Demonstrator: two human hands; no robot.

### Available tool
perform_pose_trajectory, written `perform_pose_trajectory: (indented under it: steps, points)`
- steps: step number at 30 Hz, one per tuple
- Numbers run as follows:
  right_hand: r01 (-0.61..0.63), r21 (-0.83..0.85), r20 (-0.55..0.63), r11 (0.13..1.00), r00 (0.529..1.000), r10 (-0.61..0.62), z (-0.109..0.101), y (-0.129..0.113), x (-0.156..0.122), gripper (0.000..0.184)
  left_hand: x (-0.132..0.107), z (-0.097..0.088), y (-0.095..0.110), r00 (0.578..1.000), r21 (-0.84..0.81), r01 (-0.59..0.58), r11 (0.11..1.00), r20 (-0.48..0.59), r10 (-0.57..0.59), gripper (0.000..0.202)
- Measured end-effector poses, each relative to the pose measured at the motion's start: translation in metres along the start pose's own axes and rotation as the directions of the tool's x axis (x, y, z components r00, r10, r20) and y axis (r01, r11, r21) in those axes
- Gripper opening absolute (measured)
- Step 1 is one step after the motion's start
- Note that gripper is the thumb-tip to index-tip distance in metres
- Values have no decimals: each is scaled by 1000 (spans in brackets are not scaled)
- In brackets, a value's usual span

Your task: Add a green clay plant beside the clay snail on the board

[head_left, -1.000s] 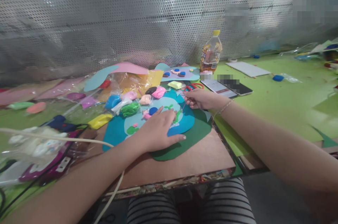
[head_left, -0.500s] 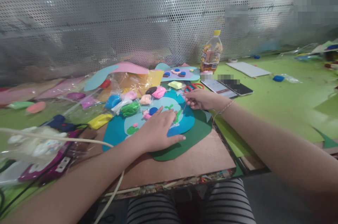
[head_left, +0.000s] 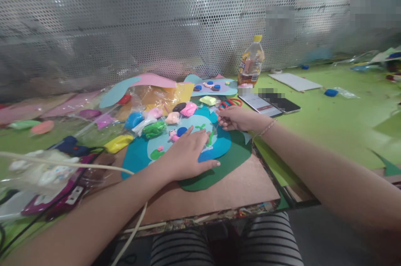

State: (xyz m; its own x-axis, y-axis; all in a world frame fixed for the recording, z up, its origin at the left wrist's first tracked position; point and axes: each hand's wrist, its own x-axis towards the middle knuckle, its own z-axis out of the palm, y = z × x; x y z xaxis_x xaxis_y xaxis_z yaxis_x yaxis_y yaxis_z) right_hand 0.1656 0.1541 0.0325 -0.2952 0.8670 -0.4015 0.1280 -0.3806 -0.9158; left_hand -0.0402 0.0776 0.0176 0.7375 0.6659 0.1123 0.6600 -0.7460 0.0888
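My left hand (head_left: 188, 153) lies with fingers spread on the layered blue paper cutout (head_left: 134, 161), which rests on a dark green sheet (head_left: 203, 178). Near its fingertips, a green clay plant (head_left: 211, 138) sits on the pale blue centre, and a pink clay figure with a blue round part (head_left: 182, 132) is beside the index finger. Over the right edge of the cutout, my right hand (head_left: 232, 118) pinches a thin stick-like tool (head_left: 216, 126), its tip pointing down toward the plant. A green clay lily pad (head_left: 157, 154) lies to the left.
Bagged clay (head_left: 153, 129) in several colours lies behind the cutout. Red-handled scissors (head_left: 230, 103), two phones (head_left: 260, 105) and a bottle (head_left: 250, 65) stand beyond my right hand. A pale cable (head_left: 103, 167) crosses at left under my forearm. A wooden board (head_left: 238, 193) lies underneath.
My right hand has shifted slightly to the left, and the thin tool in it now shows shorter and fainter. My left hand stays in place.
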Motion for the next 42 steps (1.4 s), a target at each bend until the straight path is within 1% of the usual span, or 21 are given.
perform_pose_trajectory:
  steps: [3, 5, 7, 10, 12, 13, 14, 17, 20, 22, 24, 25, 26, 28, 30, 32, 33, 35, 37, 39, 42]
  points:
    - [0, -7, -7, 1000, 1000, 0, 1, 0, -1, 26, 0, -1, 0, 1000, -4, 1, 1000, 3, -1, 59]
    - [-32, -35, 3, 999, 999, 32, -1, -1, -1, 28, 0, -1, 1, 1000, -6, 3, 1000, 12, -3, 59]
    - [-22, -78, -9, 997, 1000, 22, -5, -3, -1, 31, 0, -2, 1, 1000, -7, 4, 1000, 16, -4, 59]
    - [148, -145, -19, 978, 988, -152, -11, -5, -2, 36, 0, -3, 2, 1000, -7, 2, 1000, 15, -2, 59]
    - [270, -165, 27, 949, 963, -269, -14, -6, -4, 34, 0, -4, 2, 1000, -9, -5, 1000, 10, 5, 58]
    - [301, -165, 73, 939, 954, -292, -15, -7, -5, 32, -1, -4, 2, 1000, -11, -9, 1000, 6, 9, 58]
    - [307, -171, 121, 936, 950, -289, -17, -7, -7, 29, -1, -4, 2, 1000, -11, -13, 1000, 5, 13, 58]
    - [258, -218, 229, 941, 951, -208, -22, -8, -12, 18, -3, -4, 1, 1000, -6, -12, 1000, 13, 12, 59]
    - [224, -280, 240, 933, 958, -158, -27, -10, -16, 17, -5, -5, 1, 999, -8, -6, 1000, 33, 6, 57]
    - [224, -366, 227, 904, 963, -146, -29, -12, -17, 19, -7, -6, 1, 999, -17, -11, 1000, 33, 12, 54]
    - [243, -526, 224, 815, 964, -143, -28, -14, -18, 21, -8, -6, 0, 999, -27, -26, 999, 21, 26, 55]
    - [262, -623, 232, 737, 962, -146, -26, -15, -19, 21, -9, -6, 0, 999, -32, -35, 999, 14, 36, 56]
    - [286, -716, 247, 637, 957, -151, -24, -16, -20, 21, -9, -6, 0, 999, -38, -43, 998, 9, 43, 57]
    - [336, -856, 285, 392, 941, -185, -17, -17, -23, 23, -9, -5, -1, 999, -48, -51, 998, 7, 51, 58]
    - [386, -910, 341, 151, 905, -254, -9, -16, -28, 24, -9, -4, -1, 999, -51, -53, 997, 6, 53, 59]
    - [347, -936, 348, -63, 878, -328, -1, -14, -32, 27, -9, -4, -2, 998, -47, -54, 997, 5, 55, 60]
    - [320, -939, 345, -129, 877, -334, 2, -13, -34, 27, -9, -4, -2, 998, -44, -56, 997, 4, 56, 60]
    - [262, -942, 319, -209, 894, -315, 7, -10, -36, 28, -8, -4, -1, 998, -39, -57, 998, 9, 57, 58]
    - [232, -940, 300, -249, 911, -283, 10, -8, -38, 29, -8, -4, -1, 998, -36, -58, 998, 10, 59, 56]
    - [215, -940, 284, -265, 925, -254, 12, -7, -41, 30, -7, -5, 0, 998, -34, -58, 998, 12, 59, 55]
    - [198, -947, 251, -254, 948, -196, 16, -9, -45, 31, -7, -5, 0, 998, -36, -58, 998, 24, 59, 54]
